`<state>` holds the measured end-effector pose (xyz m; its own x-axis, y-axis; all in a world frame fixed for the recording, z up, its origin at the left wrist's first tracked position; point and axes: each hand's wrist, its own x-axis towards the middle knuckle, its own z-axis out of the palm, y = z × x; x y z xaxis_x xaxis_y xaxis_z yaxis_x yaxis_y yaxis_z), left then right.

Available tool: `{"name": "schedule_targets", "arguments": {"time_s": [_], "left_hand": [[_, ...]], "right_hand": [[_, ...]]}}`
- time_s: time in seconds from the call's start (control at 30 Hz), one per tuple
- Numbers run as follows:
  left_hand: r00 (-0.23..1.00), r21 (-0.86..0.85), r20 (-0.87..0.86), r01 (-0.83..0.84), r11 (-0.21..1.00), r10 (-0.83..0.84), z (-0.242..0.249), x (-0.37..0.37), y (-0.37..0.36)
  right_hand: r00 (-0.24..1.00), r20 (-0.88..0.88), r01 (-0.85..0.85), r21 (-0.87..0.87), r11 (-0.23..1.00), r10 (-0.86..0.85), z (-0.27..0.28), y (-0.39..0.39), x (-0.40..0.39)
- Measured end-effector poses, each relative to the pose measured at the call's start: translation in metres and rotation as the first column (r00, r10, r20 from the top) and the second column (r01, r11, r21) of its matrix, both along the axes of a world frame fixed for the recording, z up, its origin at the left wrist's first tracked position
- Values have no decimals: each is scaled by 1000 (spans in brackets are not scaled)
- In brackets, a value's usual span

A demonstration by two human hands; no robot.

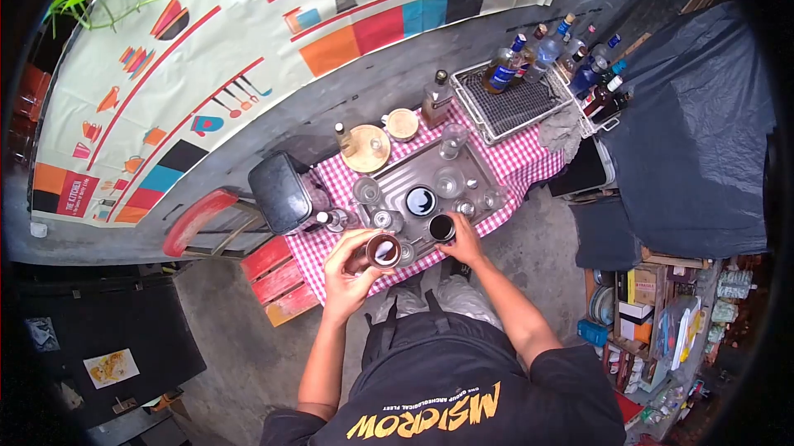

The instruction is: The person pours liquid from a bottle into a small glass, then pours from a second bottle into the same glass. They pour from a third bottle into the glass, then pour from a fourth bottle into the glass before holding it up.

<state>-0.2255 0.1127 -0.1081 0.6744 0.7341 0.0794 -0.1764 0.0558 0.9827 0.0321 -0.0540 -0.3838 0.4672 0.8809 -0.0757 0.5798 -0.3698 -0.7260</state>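
Observation:
My left hand is wrapped round a brown cup, raised near the table's front edge, its open top facing me. Fingers of my right hand close on the side of a dark cup just to the right. Beyond both cups lies a metal tray. On it sits a round dark-rimmed vessel with a pale inside. Clear glasses stand around it, among them a tall glass and a wide glass. What the cups contain is hard to make out.
A pink checked tablecloth covers the table. Behind the tray are a wooden plate, a mug and a bottle. Several bottles crowd a rack at the right. A black-lidded container and red slatted seat are left.

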Motion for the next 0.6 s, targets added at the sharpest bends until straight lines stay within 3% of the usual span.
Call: {"name": "schedule_targets", "arguments": {"time_s": [0.2, 0.4, 0.6], "left_hand": [[999, 54, -38, -35, 998, 37, -3, 27, -22], [993, 153, -101, -38, 987, 54, -9, 45, -42], [993, 174, -109, -24, 984, 44, -7, 71, -67]], "right_hand": [[986, -159, 50, 0, 999, -50, -2, 11, 2], [979, -202, 54, 186, 981, -16, -4, 3, 14], [966, -258, 88, 301, 949, -8, 39, -19, 30]]}}
